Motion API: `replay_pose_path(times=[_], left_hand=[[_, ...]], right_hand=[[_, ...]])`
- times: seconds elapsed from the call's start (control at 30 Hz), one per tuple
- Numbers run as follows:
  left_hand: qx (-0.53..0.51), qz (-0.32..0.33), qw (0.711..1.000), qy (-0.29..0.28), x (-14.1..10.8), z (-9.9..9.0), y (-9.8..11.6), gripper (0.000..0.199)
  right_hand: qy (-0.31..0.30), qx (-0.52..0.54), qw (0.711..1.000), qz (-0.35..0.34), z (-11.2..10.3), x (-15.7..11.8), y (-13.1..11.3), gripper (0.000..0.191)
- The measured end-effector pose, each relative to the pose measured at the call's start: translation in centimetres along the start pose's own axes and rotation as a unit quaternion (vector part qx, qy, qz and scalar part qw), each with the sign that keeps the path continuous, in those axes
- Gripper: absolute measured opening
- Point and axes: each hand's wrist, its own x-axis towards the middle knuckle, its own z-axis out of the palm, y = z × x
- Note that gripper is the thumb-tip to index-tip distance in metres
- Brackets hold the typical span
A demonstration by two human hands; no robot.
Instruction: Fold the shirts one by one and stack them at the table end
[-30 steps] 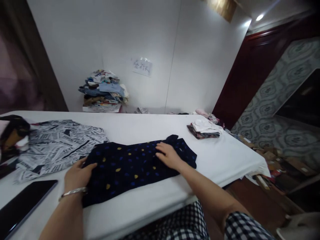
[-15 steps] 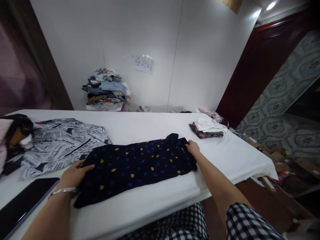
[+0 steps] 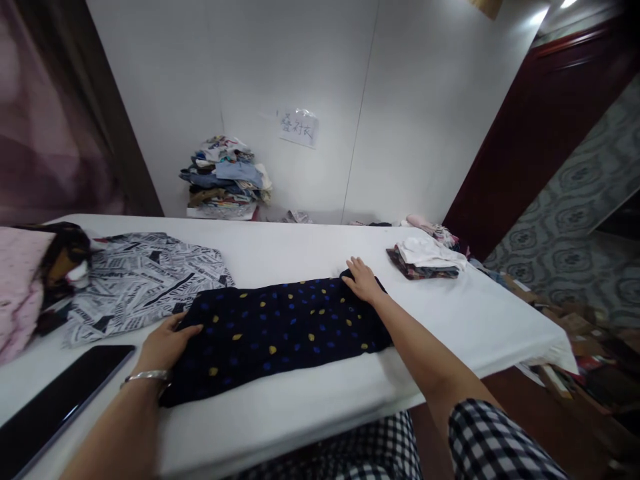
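A navy shirt (image 3: pixel 285 327) with yellow and blue spots lies in a long folded strip along the table's near side. My left hand (image 3: pixel 167 340) rests at its left end, thumb spread over the cloth and fingers apart from it; some fingertips are partly hidden. At the other end, my right hand (image 3: pixel 363 280) lies over the collar area with its fingers stretched out, pressing on the fabric. Just behind my left hand is a black-and-white print garment (image 3: pixel 150 280), spread on the table.
A phone (image 3: pixel 65 400) lies at the near left, beside a pink garment (image 3: pixel 23 287). A small folded stack (image 3: pixel 425 257) sits on the white table (image 3: pixel 480 320) at right. Behind the table stand a tall clothes pile (image 3: pixel 225 177) and a wall with a paper sign (image 3: pixel 299 128).
My right hand has moved from the shirt's right edge left onto the collar, and its fingers have opened out flat. My left hand stays at the left end. The view has shifted slightly.
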Motion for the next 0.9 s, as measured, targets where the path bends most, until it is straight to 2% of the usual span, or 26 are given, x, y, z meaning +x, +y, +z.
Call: replay_pose_path(times=[0.07,0.13,0.23,0.43,0.57,0.7,0.73,0.8,0.87,0.9], left_hand=[[-0.019,-0.01,0.999,-0.037,-0.1,-0.1,-0.1,0.034],[-0.031,-0.015,0.998,-0.056,-0.2,-0.1,0.0,0.04],[-0.039,-0.018,0.997,-0.065,-0.1,0.0,0.1,0.044],[-0.093,-0.013,0.993,-0.068,-0.3,-0.1,0.1,0.041],[-0.121,-0.001,0.988,-0.093,-0.9,-0.5,0.3,0.04],[-0.118,-0.01,0.986,-0.119,-1.6,-1.2,1.0,0.03],[-0.109,-0.009,0.987,-0.116,-1.7,-1.4,1.3,0.027],[-0.098,0.001,0.988,-0.116,-1.9,-2.0,2.0,0.024],[-0.094,0.021,0.988,-0.122,-2.1,-2.7,3.3,0.025],[-0.093,0.031,0.987,-0.126,-2.2,-3.0,4.3,0.027]], right_hand=[[-0.078,-0.007,0.997,0.01,1.2,-0.6,-0.4,0.058],[-0.116,-0.012,0.993,0.025,2.2,-1.4,-0.3,0.057],[-0.126,-0.015,0.991,0.039,2.5,-2.2,0.1,0.059],[-0.131,-0.007,0.99,0.05,1.0,-1.9,-1.2,0.059],[-0.124,0.015,0.992,0.024,1.5,-3.0,-2.5,0.059],[-0.141,0.03,0.989,0.024,1.9,-3.7,-2.9,0.055],[-0.136,0.031,0.99,0.026,1.7,-3.7,-3.1,0.054],[-0.089,0.053,0.994,0.021,1.1,-3.9,-4.0,0.051],[-0.018,0.142,0.99,-0.004,0.5,-4.5,-5.5,0.046],[0.004,0.22,0.975,-0.016,0.3,-4.9,-6.4,0.043]])
